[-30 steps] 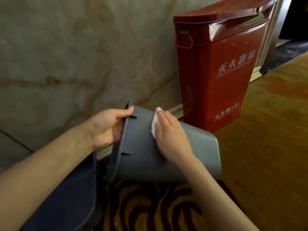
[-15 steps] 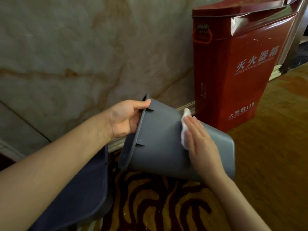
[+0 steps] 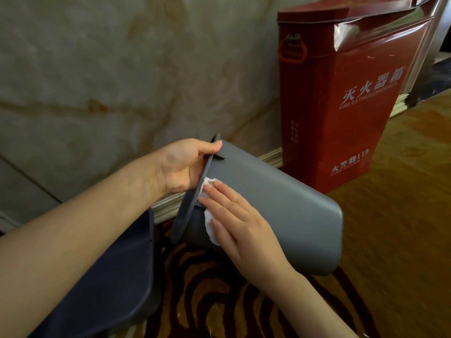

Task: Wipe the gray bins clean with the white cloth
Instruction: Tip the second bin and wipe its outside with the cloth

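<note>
Two hands work one bin (image 3: 280, 211): left hand (image 3: 181, 164) clamps its rim, right hand (image 3: 240, 223) lies flat, pinning the cloth (image 3: 209, 224) beneath its fingers beside that rim. Best to press evenly and sweep toward the base.

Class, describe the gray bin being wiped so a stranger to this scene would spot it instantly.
Find the tall red fire extinguisher box against the marble wall. Just left of and below it, a gray bin is held on its side above the striped carpet. Unlike the darker bin at lower left, it has a white cloth pressed against it.
</note>
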Tool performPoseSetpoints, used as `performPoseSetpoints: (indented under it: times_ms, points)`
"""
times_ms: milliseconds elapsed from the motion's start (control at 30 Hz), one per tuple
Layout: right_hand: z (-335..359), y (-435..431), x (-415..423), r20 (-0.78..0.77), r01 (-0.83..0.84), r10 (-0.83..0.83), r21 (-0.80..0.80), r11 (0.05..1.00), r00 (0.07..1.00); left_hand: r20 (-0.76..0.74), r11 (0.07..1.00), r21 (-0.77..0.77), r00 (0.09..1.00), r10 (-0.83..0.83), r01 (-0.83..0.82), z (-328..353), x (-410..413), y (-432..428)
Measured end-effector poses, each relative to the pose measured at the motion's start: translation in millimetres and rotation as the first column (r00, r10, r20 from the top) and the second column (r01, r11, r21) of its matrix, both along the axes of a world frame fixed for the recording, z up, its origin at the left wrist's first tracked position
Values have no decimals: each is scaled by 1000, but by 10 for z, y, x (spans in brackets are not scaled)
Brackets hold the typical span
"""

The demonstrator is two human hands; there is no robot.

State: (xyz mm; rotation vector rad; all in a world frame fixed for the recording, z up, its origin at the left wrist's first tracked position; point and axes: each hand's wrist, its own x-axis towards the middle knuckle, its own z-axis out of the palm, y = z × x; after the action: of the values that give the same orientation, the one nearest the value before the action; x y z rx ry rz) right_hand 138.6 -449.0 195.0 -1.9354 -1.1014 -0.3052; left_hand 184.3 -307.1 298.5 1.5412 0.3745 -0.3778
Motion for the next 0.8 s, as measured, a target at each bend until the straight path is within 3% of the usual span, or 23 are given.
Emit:
performPoseSetpoints:
  times_ms: [67,167,300,400,633,700,800]
  points:
    - [-68,-30,-12,84,78,-76,-12,997,994,-5,1000,3,1000,15,-15,4,-9,2]
    - [-166,-101,27,38,205,-203,-56,977,978,-15,999,25,1000,26,-26,5,-29,47]
    - [-101,-13,190,55,179,-171,-222,959,984,-20,999,29,1000,23,-22,4,-42,94]
    - [103,103,213,91,235,-225,-122,964,970,-24,1000,21,1000,15,-15,5,-64,102]
    - [69,235,94,196,310,-279,-153,938,940,-31,1000,9,999,23,-23,-3,-87,125]
    - [4,249,116,194,268,-245,-101,958,950,-18,1000,12,1000,26,-25,-17,-82,138]
    - [-194,80,177,97,379,-372,-65,923,923,-12,1000,-14,1000,18,-18,-47,-81,183]
